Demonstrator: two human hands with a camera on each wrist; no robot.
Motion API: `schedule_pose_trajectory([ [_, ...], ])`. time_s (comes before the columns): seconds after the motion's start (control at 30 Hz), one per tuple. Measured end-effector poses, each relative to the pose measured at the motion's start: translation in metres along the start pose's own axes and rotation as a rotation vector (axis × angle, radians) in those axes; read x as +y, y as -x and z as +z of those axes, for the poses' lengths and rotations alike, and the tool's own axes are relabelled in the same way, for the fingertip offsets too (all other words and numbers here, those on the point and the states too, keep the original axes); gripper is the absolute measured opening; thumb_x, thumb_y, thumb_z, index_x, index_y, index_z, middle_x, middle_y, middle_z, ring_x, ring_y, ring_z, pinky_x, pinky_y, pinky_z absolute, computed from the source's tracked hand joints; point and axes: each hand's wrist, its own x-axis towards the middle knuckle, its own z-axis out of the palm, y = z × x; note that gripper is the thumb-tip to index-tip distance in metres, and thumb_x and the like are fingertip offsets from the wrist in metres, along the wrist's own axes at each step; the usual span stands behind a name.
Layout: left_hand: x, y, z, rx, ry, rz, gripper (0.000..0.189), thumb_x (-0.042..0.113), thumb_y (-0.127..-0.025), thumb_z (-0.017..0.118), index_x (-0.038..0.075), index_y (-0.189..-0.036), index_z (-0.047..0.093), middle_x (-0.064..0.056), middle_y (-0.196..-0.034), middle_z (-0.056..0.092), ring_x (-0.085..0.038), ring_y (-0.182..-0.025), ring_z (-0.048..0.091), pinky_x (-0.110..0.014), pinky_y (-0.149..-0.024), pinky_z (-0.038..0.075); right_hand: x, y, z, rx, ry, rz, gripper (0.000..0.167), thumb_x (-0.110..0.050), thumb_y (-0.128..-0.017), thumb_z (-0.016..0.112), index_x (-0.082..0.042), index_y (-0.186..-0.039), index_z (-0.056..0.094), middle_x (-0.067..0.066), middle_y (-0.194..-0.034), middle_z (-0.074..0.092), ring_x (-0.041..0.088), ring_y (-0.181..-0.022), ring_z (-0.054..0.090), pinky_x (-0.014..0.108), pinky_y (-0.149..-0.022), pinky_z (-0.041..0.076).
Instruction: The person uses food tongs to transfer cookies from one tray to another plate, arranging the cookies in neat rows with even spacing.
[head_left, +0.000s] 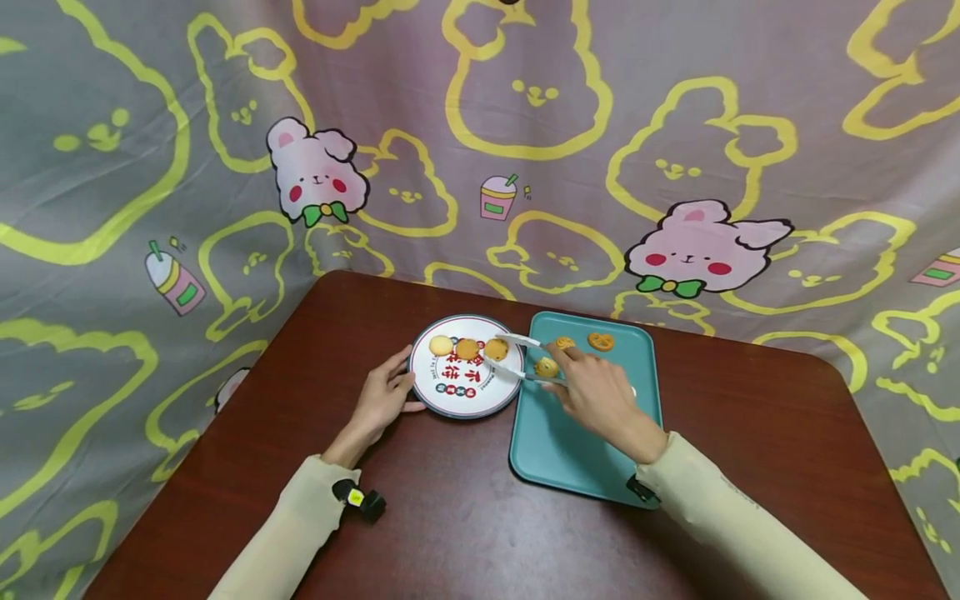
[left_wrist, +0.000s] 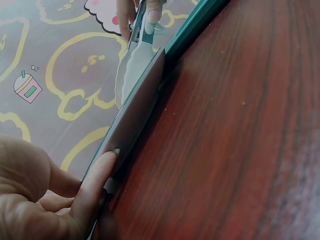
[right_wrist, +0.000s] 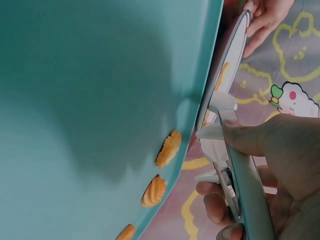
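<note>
My left hand pinches the left rim of a round white plate with red and dark printing. In the left wrist view, that hand's fingers lie along the underside of the plate. Three round cookies stand in a row on it: a pale one, a browner one and a rightmost one. My right hand grips tongs with white tips, which reach over the plate on either side of the rightmost cookie. Whether they touch it, I cannot tell.
A teal tray lies right of the plate on the brown wooden table. Toward its far end sit a swirled cookie, another cookie and a pretzel-shaped one. A patterned cloth hangs behind the table.
</note>
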Motion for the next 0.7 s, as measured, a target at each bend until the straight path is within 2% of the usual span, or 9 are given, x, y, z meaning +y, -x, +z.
schedule_pose_trajectory([
  [0.47,0.0001,0.0012,0.0004,0.001,-0.026,-0.016,0.060,0.003,-0.110,0.046,0.016,-0.166,0.029,-0.022,-0.165,0.038,-0.040,-0.143,0.051,-0.034,-0.076,0.071,0.0009,0.0015,0.0018,0.032,-0.015,-0.002,0.067,-0.041,-0.088,0.084,-0.011,-0.144,0.061,0.013,-0.112,0.076,0.025,-0.067,0.067,0.034,-0.038,0.050],
  [0.7,-0.0001,0.0004,0.0003,-0.003,-0.017,-0.007,0.060,0.002,-0.110,0.045,0.015,-0.166,0.029,-0.024,-0.163,0.039,-0.041,-0.137,0.055,-0.034,-0.076,0.071,0.0043,0.0071,-0.0011,0.002,-0.073,0.054,0.072,-0.045,-0.089,0.082,-0.014,-0.149,0.056,0.015,-0.121,0.074,0.031,-0.073,0.071,0.040,-0.043,0.053],
])
